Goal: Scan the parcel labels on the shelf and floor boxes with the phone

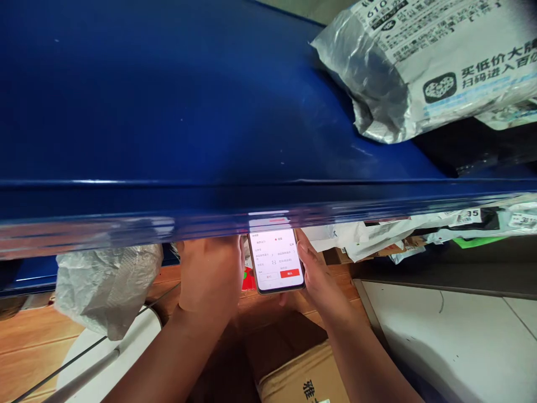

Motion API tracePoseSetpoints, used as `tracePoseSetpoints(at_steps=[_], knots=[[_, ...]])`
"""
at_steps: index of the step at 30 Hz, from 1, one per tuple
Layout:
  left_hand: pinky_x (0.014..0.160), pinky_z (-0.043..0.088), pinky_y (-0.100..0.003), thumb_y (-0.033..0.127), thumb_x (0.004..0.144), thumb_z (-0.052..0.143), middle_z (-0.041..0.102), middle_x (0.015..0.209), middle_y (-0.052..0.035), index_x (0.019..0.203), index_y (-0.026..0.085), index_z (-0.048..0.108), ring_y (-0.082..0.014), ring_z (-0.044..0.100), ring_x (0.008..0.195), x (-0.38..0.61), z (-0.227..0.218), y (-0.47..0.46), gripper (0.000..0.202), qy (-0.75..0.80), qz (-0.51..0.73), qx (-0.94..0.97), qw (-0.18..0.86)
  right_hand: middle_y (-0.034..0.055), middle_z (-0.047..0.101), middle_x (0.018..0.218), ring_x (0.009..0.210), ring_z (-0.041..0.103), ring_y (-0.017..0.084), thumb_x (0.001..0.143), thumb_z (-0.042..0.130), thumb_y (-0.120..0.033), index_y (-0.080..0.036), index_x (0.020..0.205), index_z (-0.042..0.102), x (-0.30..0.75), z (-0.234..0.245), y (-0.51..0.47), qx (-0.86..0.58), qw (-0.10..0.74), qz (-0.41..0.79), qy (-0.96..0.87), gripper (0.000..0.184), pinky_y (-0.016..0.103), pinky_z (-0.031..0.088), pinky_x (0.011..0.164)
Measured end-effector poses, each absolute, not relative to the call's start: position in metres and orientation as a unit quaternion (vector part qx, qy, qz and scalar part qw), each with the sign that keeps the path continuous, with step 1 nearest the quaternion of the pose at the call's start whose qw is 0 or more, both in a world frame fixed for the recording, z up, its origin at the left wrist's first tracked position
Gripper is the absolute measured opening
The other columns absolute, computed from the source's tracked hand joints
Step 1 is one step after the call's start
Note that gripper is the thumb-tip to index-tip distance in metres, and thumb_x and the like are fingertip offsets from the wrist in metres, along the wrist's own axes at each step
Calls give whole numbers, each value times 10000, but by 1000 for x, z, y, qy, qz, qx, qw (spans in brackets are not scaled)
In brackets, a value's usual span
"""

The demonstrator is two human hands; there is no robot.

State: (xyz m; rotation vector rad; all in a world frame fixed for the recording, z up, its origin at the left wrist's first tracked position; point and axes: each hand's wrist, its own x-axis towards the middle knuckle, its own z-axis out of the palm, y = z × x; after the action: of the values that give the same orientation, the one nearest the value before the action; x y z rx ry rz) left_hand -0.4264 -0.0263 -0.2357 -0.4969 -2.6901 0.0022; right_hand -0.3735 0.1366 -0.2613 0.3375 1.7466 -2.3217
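Observation:
My right hand (314, 274) is wrapped round a smartphone (276, 254), with the thumb along its right edge. The phone's lit screen shows a white form with a red button near its bottom, and its top reaches up to the shelf's front edge. Just left of the phone is my left hand (212, 274), back of the hand up. Its fingers are hidden beneath the shelf edge, so what they hold, if anything, does not show. A bit of a red thing (248, 280) shows between the left hand and the phone.
A blue metal shelf (168, 112) spans the view above my hands. On it at right lies a grey plastic parcel (419, 73). More parcels (364, 235) sit on a level below. A crumpled whitish bag (111, 285) hangs at left. Below stands a cardboard box (304, 372).

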Motion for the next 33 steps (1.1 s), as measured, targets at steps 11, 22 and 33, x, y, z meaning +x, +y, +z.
tracePoseSetpoints(at_steps=[11,22,33], knots=[[657,518,-521,119,800,479,652,797,-154,857,135,678,-408,638,796,-425,-240,-28,207,-949,-47,-193,246,19,725,946,697,715,235,673,755,-589,-265,944,538,-396,-282,175,207,42,-777,593,475,253,490,365],[724,510,-561,115,797,493,665,873,-151,980,152,687,-439,626,877,-421,-240,-29,269,-956,-74,-182,215,32,703,1000,647,696,208,783,652,-612,-328,1274,466,-375,-259,150,138,107,-781,599,598,230,486,310],[758,517,-589,107,814,474,659,915,-146,977,166,690,-425,617,966,-421,-241,-30,277,-949,-121,-184,225,-6,656,816,504,615,140,823,590,-642,-316,1147,525,-374,-250,136,124,107,-771,615,464,214,520,320]])
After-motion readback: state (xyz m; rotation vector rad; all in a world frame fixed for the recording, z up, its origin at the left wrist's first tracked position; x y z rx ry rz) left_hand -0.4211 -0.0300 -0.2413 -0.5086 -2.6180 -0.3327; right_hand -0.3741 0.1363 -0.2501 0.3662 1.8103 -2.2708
